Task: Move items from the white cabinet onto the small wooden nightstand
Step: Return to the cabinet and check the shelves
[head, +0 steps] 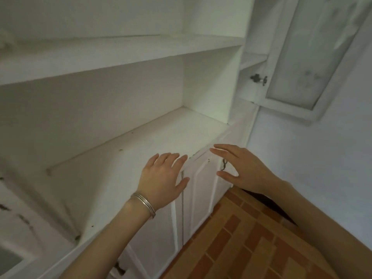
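The white cabinet [124, 150] fills the left and middle of the head view, with bare shelves and nothing on them. My left hand [163, 178], with a silver bangle on the wrist, hovers palm down over the front edge of the lower shelf, fingers spread and holding nothing. My right hand [239, 168] floats beside it to the right, fingers apart, in front of the dark handle [224, 165] of a lower cabinet door [201, 190]. No nightstand and no items are in view.
An upper cabinet door [302, 57] with a frosted pane hangs open at the top right, its metal hinge [259, 79] showing. A pale wall stands to the right. Orange-brown tiled floor [251, 238] lies below. The lower cabinet doors are shut.
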Demonstrator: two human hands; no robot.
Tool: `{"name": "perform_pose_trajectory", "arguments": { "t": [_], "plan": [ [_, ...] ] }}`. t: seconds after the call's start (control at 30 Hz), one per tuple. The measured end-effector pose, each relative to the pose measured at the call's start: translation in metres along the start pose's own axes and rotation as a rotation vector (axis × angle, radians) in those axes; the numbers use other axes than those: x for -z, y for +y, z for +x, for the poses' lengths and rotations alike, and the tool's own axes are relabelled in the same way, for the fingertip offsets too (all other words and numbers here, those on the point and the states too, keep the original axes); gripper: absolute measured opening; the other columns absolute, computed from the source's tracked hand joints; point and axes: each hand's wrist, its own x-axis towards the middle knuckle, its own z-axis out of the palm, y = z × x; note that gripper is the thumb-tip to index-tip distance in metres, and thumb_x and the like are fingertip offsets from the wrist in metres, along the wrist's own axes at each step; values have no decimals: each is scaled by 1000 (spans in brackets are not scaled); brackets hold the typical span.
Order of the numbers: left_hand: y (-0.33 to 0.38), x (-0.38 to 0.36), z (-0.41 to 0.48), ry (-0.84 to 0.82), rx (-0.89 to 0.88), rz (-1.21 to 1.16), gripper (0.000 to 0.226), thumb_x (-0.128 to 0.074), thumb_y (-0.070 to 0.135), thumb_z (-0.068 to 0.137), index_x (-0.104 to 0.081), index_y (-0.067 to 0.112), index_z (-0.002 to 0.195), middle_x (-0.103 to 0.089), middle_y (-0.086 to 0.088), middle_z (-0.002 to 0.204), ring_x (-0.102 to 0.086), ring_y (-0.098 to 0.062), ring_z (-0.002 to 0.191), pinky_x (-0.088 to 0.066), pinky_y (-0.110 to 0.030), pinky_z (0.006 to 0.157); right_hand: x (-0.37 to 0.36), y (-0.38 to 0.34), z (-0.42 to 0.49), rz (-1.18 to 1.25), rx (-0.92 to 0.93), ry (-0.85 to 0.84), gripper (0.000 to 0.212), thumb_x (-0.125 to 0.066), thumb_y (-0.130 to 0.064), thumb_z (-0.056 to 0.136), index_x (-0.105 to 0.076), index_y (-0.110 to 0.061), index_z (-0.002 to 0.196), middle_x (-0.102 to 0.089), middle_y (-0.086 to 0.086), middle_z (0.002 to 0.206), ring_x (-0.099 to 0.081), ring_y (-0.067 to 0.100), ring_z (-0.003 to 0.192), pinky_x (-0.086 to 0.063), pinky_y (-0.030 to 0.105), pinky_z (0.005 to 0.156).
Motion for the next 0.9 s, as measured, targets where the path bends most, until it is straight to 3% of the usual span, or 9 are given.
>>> {"name": "perform_pose_trajectory", "arguments": {
  "t": [0.3, 0.67, 0.9],
  "plan": [
    [116, -66, 103, -60, -150, -75, 55, -39, 51, 80, -62, 17, 117, -67, -3, 107, -63, -24, 97, -50, -42, 86, 26, 119, -89, -56, -183, -96, 61, -34, -57, 88, -33, -27, 140, -38, -2, 145, -35, 16, 131, -25, 32, 106],
    [266, -116, 243, 8, -130, -105, 56, -40, 49, 82, -57, 17, 125, -64, -5, 116, -59, -26, 107, -45, -43, 91, 98, 312, -149, -147, -168, -122, 59, -33, -57, 89, -28, -28, 141, -37, -1, 145, -38, 18, 130, -32, 36, 104],
    [312, -133, 316, 23, -159, -88, 58, -37, 49, 82, -58, 16, 124, -63, -6, 115, -58, -28, 108, -45, -43, 90, 135, 400, -150, -161, -148, -69, 56, -43, -50, 92, -29, -27, 141, -35, -3, 146, -36, 16, 130, -30, 34, 104]
  ]
}}
